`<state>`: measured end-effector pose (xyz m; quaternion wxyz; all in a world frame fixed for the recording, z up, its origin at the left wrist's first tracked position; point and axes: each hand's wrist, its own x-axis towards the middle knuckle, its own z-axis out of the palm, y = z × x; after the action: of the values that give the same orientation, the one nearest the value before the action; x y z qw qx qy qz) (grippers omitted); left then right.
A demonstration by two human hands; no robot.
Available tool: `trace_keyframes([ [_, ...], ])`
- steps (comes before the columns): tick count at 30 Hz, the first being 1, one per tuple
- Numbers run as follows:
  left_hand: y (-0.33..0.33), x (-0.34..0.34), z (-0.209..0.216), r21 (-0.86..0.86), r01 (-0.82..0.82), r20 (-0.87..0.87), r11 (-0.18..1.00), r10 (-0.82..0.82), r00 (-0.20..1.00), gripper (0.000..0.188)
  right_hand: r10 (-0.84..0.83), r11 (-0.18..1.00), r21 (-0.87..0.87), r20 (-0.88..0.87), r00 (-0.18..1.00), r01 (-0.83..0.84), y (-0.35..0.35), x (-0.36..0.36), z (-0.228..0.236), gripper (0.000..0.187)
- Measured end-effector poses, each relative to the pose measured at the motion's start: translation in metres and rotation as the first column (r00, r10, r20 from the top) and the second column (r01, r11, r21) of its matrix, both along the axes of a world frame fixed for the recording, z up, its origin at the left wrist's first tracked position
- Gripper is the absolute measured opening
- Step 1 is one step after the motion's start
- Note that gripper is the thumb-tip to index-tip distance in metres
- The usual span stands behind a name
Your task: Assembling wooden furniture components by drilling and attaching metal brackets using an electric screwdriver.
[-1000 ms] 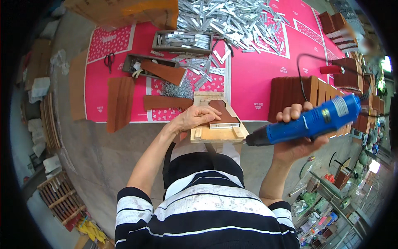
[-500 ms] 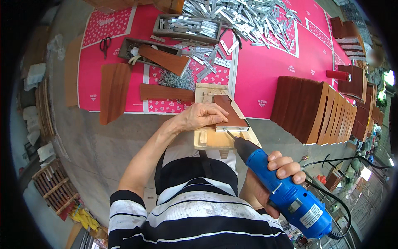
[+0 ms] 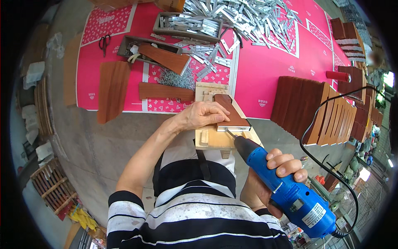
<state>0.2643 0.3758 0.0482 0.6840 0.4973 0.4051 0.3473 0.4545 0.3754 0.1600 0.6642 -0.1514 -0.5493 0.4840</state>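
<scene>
My left hand [image 3: 203, 115] presses on a reddish-brown tapered wooden piece [image 3: 235, 118], its fingers bent over the top. The piece lies in a pale wooden jig [image 3: 214, 142] at the table's near edge. A silver metal strip [image 3: 243, 128] sits along the piece's near end. My right hand [image 3: 285, 164] is wrapped round a blue corded electric screwdriver [image 3: 304, 207], held at a slant from the lower right. Its bit meets the strip near its left end; whether a screw is under the tip cannot be made out.
Loose screws [image 3: 176, 78] lie left of the jig, beside brown boards [image 3: 114, 89]. Metal strips [image 3: 244, 18] heap up behind, some in a grey box [image 3: 186, 27]. Scissors [image 3: 103, 45] lie far left. Stacked brown pieces [image 3: 300, 108] stand right; a black cord [image 3: 304, 139] loops there.
The screwdriver's bit has shifted slightly left and up onto the metal strip. Its cord has swung up into a high loop on the right. My left hand stays on the wooden piece.
</scene>
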Motion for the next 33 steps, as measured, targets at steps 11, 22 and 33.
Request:
trace_keyframes([
  [11,0.0003,0.0007,0.0004,-0.006,-0.005,0.002,1.000,0.005,1.000,0.023,0.030,0.998,0.050,0.013,0.999,-0.031,0.0027,-0.0010,-0.0024,0.077],
  [22,0.0000,0.0018,0.0019,0.015,-0.024,-0.016,1.000,0.024,1.000,0.023,0.048,0.997,0.053,0.012,0.999,-0.049,0.0033,-0.0014,-0.0022,0.075],
  [33,-0.0011,0.0016,0.0031,0.014,-0.030,-0.024,0.999,0.030,0.999,0.024,0.231,0.971,0.040,0.118,0.966,-0.237,0.0105,-0.0002,0.0043,0.074],
])
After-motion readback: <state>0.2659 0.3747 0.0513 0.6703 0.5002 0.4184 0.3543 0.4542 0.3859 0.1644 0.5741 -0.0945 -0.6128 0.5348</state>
